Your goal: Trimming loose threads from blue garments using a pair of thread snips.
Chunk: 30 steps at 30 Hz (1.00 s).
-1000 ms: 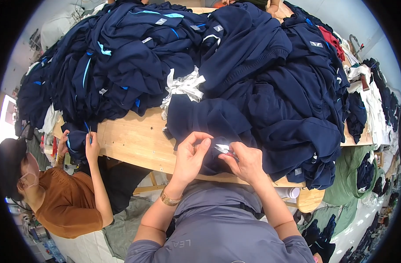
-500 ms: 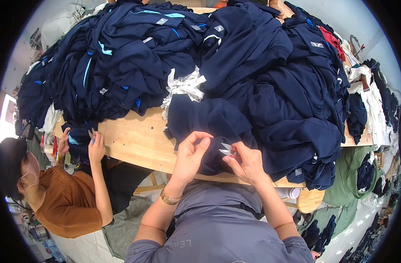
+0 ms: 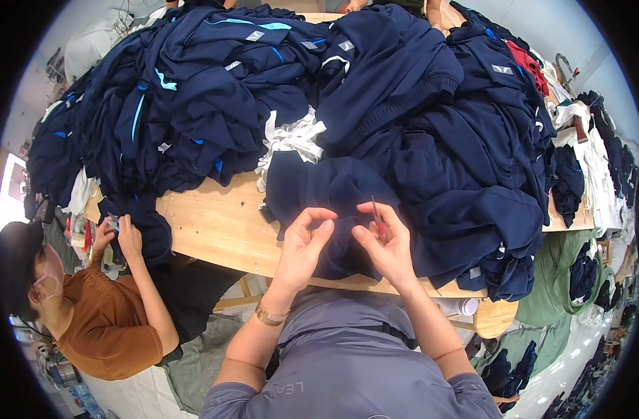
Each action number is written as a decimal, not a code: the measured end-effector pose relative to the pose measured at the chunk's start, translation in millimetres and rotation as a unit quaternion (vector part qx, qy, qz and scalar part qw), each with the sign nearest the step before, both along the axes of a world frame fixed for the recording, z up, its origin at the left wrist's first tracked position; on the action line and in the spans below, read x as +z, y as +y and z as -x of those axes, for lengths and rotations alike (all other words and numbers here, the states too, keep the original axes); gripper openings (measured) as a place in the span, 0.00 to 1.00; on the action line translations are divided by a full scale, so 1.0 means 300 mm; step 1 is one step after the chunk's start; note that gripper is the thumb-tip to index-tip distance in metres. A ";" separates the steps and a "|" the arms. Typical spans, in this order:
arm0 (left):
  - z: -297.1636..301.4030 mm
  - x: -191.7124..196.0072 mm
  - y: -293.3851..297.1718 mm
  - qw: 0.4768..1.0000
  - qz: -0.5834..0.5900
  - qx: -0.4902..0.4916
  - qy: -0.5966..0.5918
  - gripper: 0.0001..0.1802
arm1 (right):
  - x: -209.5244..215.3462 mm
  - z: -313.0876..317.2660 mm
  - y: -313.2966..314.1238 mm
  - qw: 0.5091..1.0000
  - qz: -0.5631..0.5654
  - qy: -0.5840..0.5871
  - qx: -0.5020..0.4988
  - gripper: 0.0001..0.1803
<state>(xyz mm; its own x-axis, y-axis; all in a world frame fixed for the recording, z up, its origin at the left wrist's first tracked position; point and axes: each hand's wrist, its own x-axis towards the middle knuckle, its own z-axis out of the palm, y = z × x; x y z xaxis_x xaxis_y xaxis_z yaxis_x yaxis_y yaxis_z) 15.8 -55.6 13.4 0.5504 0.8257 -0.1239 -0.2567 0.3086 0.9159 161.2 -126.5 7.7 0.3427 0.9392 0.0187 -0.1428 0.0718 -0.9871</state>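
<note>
Above a navy cloth garment [image 3: 333, 180] on the pale wooden worktop [image 3: 215, 227], small red-handled metal snips [image 3: 382, 228]
Right hand [image 3: 389, 250] grips them; left hand [image 3: 302, 250] curls nearby, whether pinching cloth cannot be told

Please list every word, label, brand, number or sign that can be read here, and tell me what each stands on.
Grey shirt of the camera wearer: pale lettering on the front, which I leave uncopied.
Light grey patches on the navy garments: any markings are too small to read.
I can make out no other text clearly.
</note>
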 end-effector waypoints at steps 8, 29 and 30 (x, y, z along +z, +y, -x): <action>0.002 0.013 -0.007 1.000 0.019 0.007 0.006 0.10 | -0.017 0.051 0.006 0.946 -0.110 -0.299 -0.055 0.14; 0.021 -0.008 -0.006 1.000 0.016 -0.024 -0.007 0.14 | -0.042 -0.020 0.003 0.990 0.016 0.070 -0.122 0.07; 0.019 -0.014 -0.005 0.999 0.023 -0.019 -0.023 0.14 | -0.045 -0.023 -0.002 0.990 0.017 0.070 -0.122 0.07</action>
<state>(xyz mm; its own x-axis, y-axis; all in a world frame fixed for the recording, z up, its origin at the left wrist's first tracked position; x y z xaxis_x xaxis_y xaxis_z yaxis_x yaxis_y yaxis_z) 10.1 -57.2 9.3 0.5870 0.7983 -0.1350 -0.2850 0.3598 0.8884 168.1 -127.2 -5.8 0.5567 0.8273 -0.0758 -0.2613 0.0877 -0.9613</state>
